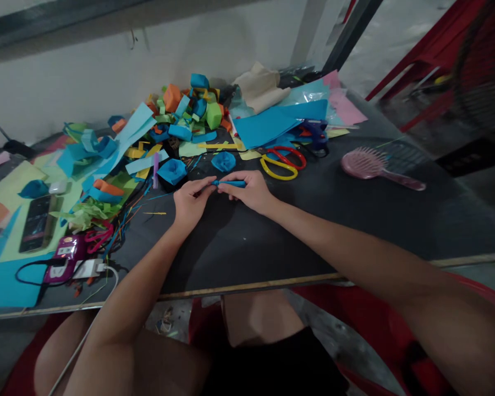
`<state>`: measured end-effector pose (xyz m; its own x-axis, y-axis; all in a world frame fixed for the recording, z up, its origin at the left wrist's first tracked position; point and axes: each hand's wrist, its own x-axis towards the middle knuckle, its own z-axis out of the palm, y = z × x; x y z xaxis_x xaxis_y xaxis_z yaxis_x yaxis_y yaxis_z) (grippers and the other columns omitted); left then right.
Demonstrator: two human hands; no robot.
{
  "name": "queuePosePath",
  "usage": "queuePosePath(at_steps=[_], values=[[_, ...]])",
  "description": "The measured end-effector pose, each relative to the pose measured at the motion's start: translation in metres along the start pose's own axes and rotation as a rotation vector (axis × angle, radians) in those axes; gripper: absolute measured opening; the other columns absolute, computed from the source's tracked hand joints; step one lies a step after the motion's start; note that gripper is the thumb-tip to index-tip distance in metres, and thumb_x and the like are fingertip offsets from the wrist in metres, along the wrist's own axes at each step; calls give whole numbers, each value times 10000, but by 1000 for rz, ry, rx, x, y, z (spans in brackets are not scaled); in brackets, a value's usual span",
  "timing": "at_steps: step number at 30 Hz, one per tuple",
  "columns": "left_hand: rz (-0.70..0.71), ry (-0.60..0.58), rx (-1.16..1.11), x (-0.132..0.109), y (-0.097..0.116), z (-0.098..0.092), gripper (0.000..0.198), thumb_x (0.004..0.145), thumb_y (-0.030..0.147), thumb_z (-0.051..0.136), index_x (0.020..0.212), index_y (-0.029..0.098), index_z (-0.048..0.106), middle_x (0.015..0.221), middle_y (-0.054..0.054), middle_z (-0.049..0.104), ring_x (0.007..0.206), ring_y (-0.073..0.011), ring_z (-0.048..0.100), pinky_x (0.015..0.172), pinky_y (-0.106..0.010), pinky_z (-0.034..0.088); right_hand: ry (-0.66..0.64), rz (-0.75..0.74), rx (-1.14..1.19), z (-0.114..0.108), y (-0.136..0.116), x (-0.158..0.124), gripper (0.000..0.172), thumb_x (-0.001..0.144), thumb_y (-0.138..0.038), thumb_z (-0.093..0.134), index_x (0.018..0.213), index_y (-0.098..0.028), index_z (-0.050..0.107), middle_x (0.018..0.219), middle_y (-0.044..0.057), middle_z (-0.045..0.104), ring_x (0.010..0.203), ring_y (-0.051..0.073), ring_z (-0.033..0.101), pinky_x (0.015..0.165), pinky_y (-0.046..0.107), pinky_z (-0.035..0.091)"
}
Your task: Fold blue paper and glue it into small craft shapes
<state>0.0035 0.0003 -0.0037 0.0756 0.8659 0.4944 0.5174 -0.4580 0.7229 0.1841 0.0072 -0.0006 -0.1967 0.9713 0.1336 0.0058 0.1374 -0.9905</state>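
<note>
Two bare hands meet over a matte black tabletop (239, 247), with a slender, rolled or folded blue paper strip (234, 183) between them. The strip lies with its long axis running left to right, roughly parallel to the table's near edge. Its left end sits at the fingertips of the left hand (191, 204), where thumb and index finger are closed in a pinch. The body of the strip extends rightward from that pinch, along the fingers of the right hand (252, 192), whose thumb and fingertips also close on it near the left end. The two sets of fingertips are thus almost touching, and the right hand lies nearer the strip's longer free portion. Blur and overlapping fingers leave the exact contact at the left end uncertain; a small knot or fold may be there.

Just beyond the strip lies a crumpled-looking, cup-shaped blue paper form (223, 161); beyond the right hand, scissors with red and yellow plastic loop handles (284, 177) rest apart from the fingers.
</note>
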Motion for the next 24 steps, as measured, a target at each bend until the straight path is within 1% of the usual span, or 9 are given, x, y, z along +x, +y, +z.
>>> queuePosePath(at_steps=[3,6,8,10,13,16,19,21,24], values=[[-23,-1,-15,1,0,-1,208,813,197,729,1000,272,779,944,-10,787,778,-130,696,651,-244,542,-55,-11,-4,-1,-1,1,360,702,-480,775,850,-152,756,754,61,749,490,83,545,487,249,467],[-98,9,-66,1,0,0,223,782,176,744,997,227,773,913,-29,787,790,-137,715,631,-227,543,-50,12,3,0,-4,0,348,698,-468,773,835,-149,750,743,61,748,479,78,535,479,245,465],[-157,16,-97,2,-2,1,190,763,191,760,952,195,770,863,-35,786,763,-143,725,631,-228,556,-45,24,11,0,-5,0,339,698,-458,771,836,-148,749,738,59,746,471,75,531,470,242,460],[-179,9,-99,1,-3,2,141,772,226,755,908,189,770,849,-33,786,762,-152,732,656,-243,575,-51,22,6,0,-4,1,327,703,-451,771,836,-153,751,739,55,744,473,75,533,473,243,461],[-123,-16,-34,0,-4,1,125,826,251,706,920,218,782,896,-26,790,795,-159,734,701,-270,583,-58,9,-9,-1,0,2,325,718,-460,767,857,-165,760,763,53,745,494,83,545,492,255,472],[-37,-37,76,-1,-1,1,159,853,219,665,953,239,787,866,-23,786,742,-152,713,664,-266,556,-35,-18,-63,-2,3,1,311,738,-462,755,874,-182,773,786,54,746,560,118,592,551,286,504],[32,-57,152,-3,3,0,220,856,184,629,1013,222,779,830,-31,775,638,-124,660,604,-245,515,-1,-138,-191,-2,3,0,238,785,-440,721,841,-215,775,869,56,755,756,183,673,710,337,544],[71,-77,172,-3,5,0,263,846,185,632,1073,213,762,834,-31,768,615,-108,631,599,-231,503,28,-223,-268,-2,3,-1,196,811,-413,703,824,-230,770,933,56,751,873,205,681,790,353,538],[91,-103,199,-4,6,0,312,836,221,676,1141,232,736,821,-16,751,635,-102,618,620,-221,500,72,-268,-314,-1,1,-2,167,830,-386,692,825,-237,768,951,55,739,888,202,671,779,344,527]])
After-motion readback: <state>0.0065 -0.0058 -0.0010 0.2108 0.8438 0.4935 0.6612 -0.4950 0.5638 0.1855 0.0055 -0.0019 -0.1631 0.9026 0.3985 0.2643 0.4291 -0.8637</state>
